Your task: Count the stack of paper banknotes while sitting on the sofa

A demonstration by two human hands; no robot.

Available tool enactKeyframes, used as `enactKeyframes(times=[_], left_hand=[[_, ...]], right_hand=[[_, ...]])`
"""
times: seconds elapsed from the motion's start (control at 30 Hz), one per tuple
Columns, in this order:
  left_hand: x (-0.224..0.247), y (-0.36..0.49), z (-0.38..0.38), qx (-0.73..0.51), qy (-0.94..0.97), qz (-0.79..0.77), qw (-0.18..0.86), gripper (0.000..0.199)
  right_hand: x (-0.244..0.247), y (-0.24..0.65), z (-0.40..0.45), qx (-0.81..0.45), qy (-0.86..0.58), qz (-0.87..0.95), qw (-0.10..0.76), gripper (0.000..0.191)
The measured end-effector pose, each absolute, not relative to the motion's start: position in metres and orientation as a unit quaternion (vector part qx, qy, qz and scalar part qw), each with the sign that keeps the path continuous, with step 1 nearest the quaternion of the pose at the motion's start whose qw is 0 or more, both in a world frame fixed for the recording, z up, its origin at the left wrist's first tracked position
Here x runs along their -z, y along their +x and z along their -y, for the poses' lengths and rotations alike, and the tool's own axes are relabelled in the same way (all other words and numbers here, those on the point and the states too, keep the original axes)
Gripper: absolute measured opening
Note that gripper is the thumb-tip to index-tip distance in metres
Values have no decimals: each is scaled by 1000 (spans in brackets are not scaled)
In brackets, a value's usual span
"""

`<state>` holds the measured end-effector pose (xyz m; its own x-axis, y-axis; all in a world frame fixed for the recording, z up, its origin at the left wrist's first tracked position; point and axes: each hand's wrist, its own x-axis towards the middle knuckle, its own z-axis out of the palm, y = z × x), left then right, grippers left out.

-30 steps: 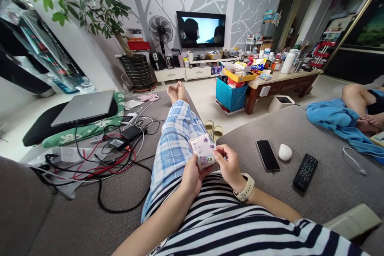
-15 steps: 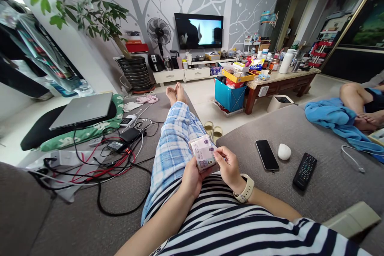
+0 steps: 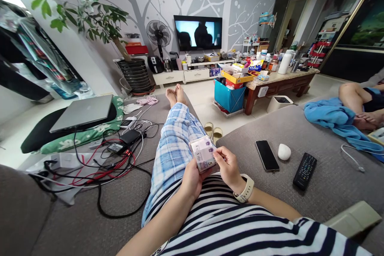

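Left hand: we see our left hand (image 3: 191, 176) cupping the stack of banknotes (image 3: 204, 154) from below, its grip closed round the lower edge.
Right hand: our right hand (image 3: 229, 167), watch at the wrist, pinches the stack's right edge with thumb and fingertips.
Banknotes: held over our lap, just above the striped shirt and beside the checked trouser leg; a "5" shows on the top note.
Sofa: to the right lie a smartphone (image 3: 267, 155), a white mouse (image 3: 284, 151) and a remote control (image 3: 305, 165).
Left side: tangled cables (image 3: 105, 156) and a closed laptop (image 3: 82, 113).
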<state>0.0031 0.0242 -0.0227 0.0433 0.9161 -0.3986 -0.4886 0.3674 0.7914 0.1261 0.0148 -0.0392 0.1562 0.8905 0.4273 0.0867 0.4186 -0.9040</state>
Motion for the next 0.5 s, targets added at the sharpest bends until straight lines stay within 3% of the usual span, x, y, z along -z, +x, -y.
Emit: enactKeyframes(times=[0.5], left_hand=[[19, 4, -26, -514, 218, -484, 674, 23]], right_hand=[[38, 125, -16, -328, -430, 562, 626, 27]])
